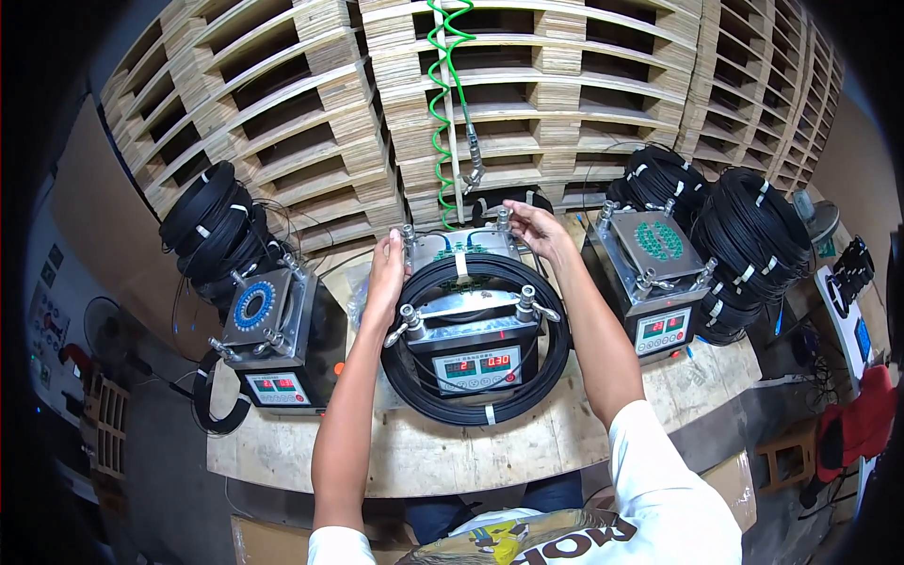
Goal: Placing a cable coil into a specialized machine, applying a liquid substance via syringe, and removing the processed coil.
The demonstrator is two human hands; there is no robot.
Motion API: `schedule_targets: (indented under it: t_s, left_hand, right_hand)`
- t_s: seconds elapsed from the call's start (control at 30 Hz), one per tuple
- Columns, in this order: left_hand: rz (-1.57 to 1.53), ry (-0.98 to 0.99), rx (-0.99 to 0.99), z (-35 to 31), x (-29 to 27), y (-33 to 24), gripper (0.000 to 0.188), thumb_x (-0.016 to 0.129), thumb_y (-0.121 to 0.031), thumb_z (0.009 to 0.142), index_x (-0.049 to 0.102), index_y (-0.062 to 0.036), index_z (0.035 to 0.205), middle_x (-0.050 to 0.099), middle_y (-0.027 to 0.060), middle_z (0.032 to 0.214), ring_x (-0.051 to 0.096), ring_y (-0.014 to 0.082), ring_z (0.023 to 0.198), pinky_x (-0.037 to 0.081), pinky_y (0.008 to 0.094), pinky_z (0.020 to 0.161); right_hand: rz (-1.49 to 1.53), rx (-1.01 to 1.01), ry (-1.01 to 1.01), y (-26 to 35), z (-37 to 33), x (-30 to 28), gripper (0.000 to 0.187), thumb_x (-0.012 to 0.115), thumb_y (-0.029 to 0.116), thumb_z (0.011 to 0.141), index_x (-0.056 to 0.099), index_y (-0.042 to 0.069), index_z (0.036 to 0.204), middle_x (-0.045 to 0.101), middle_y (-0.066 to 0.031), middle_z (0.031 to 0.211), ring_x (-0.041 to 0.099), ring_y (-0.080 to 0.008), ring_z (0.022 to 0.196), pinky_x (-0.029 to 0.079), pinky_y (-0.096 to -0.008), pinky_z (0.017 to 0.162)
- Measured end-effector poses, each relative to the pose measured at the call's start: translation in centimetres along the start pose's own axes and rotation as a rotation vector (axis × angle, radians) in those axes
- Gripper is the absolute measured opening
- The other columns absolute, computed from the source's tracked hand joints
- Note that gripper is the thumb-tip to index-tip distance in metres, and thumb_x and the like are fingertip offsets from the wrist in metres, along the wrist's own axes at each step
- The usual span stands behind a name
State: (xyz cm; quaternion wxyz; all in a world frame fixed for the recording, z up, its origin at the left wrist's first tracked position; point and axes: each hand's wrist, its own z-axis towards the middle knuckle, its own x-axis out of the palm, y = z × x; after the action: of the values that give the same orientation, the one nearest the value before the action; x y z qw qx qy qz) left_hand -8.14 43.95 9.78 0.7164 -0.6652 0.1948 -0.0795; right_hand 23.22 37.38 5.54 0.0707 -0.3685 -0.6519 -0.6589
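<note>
The left hand [387,275] and right hand [540,231] are apart at the machine's [476,367] rear knobs [503,217], whether gripping I cannot tell, while the black coil [452,411] hangs around its front knobs [407,315] above the desk [268,457], likely springy, fairly heavy, best held at opposite sides.

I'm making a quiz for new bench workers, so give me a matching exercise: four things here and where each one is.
1. coiled bright green hose
2. round coil of black cable
3. ring of small blue pieces
4. cluster of small green pieces

A. on the boxy black-and-steel left machine
B. framing, in this view, the red-digit display of the middle machine
C. on the square steel plate of the right machine
D. hanging before stacked wooden pallets

Pairs: 1-D, 2-B, 3-A, 4-C
</note>
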Motion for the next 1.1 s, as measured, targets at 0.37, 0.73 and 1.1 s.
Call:
schedule_targets:
  t_s: [0.37,0.73,1.1]
  left_hand:
    - [-0.002,0.000,0.018,0.2,0.2,-0.4,0.080,0.045,-0.064,0.100,0.042,0.0011,0.145,0.061,0.0101,0.101,0.055,0.0133,0.074,0.047,0.0294,0.073]
    - [-0.009,-0.011,0.007,-0.1,0.2,0.0,0.074,0.045,-0.063,0.101,0.043,-0.0028,0.145,0.060,0.0087,0.105,0.054,0.0127,0.079,0.046,0.0282,0.076]
    - [0.031,-0.055,0.039,0.2,0.2,0.3,0.073,0.046,-0.061,0.101,0.042,-0.0017,0.143,0.062,0.0115,0.116,0.057,0.0138,0.075,0.048,0.0299,0.077]
  right_hand:
    - [-0.316,-0.257,-0.078,-0.5,-1.1,-0.1,0.038,0.072,0.033,0.093,0.064,-0.002,0.104,0.067,-0.0133,0.083,0.066,-0.0142,0.065,0.051,-0.0247,0.049]
    - [-1.196,-0.508,-0.170,1.4,-1.4,4.5,0.068,0.078,0.015,0.072,0.052,-0.008,0.130,0.073,-0.0212,0.088,0.074,-0.0308,0.086,0.055,-0.0377,0.082]
    - [-0.930,-0.365,0.016,-0.2,2.9,3.9,0.063,0.070,0.009,0.079,0.039,-0.005,0.131,0.068,-0.0238,0.106,0.072,-0.0308,0.090,0.056,-0.0384,0.080]
